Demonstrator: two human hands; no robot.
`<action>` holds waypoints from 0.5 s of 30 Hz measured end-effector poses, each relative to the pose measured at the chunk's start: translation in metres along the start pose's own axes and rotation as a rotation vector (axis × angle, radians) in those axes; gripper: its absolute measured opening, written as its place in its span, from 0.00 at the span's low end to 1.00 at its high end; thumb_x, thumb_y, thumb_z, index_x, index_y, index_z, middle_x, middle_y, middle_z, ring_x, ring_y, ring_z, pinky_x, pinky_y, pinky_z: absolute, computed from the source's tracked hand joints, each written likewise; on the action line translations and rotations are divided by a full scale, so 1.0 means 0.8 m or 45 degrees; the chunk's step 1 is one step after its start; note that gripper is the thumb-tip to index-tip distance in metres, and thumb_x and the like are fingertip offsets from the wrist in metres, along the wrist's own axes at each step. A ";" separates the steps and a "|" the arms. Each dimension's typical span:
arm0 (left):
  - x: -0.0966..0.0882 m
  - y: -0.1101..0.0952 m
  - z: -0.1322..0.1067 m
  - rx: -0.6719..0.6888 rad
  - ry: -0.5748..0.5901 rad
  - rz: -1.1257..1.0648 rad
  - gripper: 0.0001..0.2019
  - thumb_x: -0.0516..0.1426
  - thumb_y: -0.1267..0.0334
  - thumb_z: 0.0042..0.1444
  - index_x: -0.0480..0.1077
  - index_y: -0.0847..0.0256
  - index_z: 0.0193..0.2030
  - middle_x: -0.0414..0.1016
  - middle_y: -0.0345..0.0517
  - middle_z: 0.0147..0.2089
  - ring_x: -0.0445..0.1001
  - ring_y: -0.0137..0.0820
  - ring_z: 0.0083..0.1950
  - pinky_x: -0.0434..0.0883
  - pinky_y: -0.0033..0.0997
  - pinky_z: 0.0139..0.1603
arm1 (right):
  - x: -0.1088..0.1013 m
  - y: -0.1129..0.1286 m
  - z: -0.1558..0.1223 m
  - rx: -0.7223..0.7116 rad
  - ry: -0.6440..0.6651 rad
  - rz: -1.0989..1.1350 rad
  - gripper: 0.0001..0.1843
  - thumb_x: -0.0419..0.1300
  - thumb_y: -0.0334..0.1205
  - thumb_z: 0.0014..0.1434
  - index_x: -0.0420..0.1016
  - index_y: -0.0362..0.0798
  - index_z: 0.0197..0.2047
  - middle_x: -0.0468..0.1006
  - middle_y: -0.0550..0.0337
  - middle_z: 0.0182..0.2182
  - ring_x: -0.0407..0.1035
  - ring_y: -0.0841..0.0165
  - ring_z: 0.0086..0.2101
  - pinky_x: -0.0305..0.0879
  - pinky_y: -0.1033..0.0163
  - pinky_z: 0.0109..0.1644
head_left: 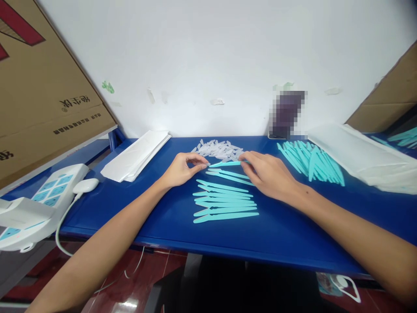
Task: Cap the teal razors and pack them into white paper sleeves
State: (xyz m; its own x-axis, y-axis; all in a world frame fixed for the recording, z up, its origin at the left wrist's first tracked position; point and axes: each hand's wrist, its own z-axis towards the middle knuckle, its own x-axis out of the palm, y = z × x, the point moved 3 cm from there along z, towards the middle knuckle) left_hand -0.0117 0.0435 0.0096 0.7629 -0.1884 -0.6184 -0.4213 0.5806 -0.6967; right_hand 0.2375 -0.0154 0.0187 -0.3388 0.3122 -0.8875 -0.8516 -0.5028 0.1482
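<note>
My right hand (269, 173) pinches one end of a thin turquoise plastic stick (224, 164) and holds it level just above the blue table (163, 217). My left hand (182, 169) pinches a small clear cap at the stick's other tip. Below the hands, several turquoise sticks (224, 202) lie side by side in a neat row. Just behind the hands sits a small heap of clear plastic caps (220, 150).
A loose pile of turquoise sticks (309, 163) lies at the right, beside stacked white bags (365, 158). More white bags (137, 156) lie at the left. A white device (39, 204) with a cable sits far left. Cardboard boxes (39, 95) flank the table.
</note>
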 end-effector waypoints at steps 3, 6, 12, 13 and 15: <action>0.000 0.001 0.001 0.015 -0.017 0.026 0.10 0.63 0.58 0.60 0.80 0.61 0.40 0.83 0.47 0.41 0.80 0.34 0.42 0.76 0.33 0.46 | 0.000 -0.001 0.000 0.010 0.008 -0.006 0.13 0.46 0.38 0.71 0.71 0.48 0.46 0.81 0.54 0.40 0.72 0.62 0.35 0.57 0.59 0.36; -0.001 0.001 0.001 0.030 -0.027 0.031 0.10 0.62 0.57 0.61 0.80 0.61 0.41 0.83 0.48 0.42 0.80 0.35 0.44 0.75 0.35 0.48 | -0.001 -0.001 0.000 0.015 0.014 -0.002 0.13 0.46 0.38 0.71 0.71 0.48 0.45 0.81 0.54 0.40 0.72 0.62 0.35 0.57 0.59 0.36; 0.004 -0.001 -0.001 0.030 -0.016 0.034 0.10 0.62 0.56 0.61 0.80 0.61 0.41 0.83 0.48 0.42 0.80 0.36 0.44 0.75 0.35 0.47 | -0.001 0.001 0.000 0.012 -0.015 0.054 0.14 0.45 0.39 0.72 0.71 0.48 0.46 0.80 0.53 0.39 0.71 0.62 0.34 0.58 0.59 0.36; 0.007 -0.002 -0.002 0.033 -0.039 0.032 0.10 0.62 0.57 0.61 0.80 0.61 0.41 0.83 0.48 0.42 0.80 0.36 0.44 0.76 0.36 0.47 | 0.000 0.002 0.000 -0.007 -0.016 0.083 0.14 0.45 0.39 0.72 0.71 0.48 0.47 0.80 0.53 0.40 0.72 0.62 0.35 0.59 0.59 0.37; 0.015 -0.006 -0.004 0.060 -0.078 0.027 0.10 0.62 0.58 0.60 0.80 0.61 0.41 0.83 0.48 0.42 0.80 0.36 0.44 0.76 0.36 0.48 | 0.005 0.006 -0.001 -0.057 0.011 0.141 0.15 0.45 0.39 0.72 0.71 0.48 0.49 0.81 0.52 0.43 0.73 0.62 0.37 0.60 0.59 0.38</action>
State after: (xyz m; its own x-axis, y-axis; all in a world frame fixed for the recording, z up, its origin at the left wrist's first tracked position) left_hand -0.0023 0.0359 0.0045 0.7834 -0.1274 -0.6083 -0.4153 0.6207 -0.6650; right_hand 0.2327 -0.0169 0.0154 -0.4262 0.2455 -0.8707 -0.7902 -0.5695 0.2262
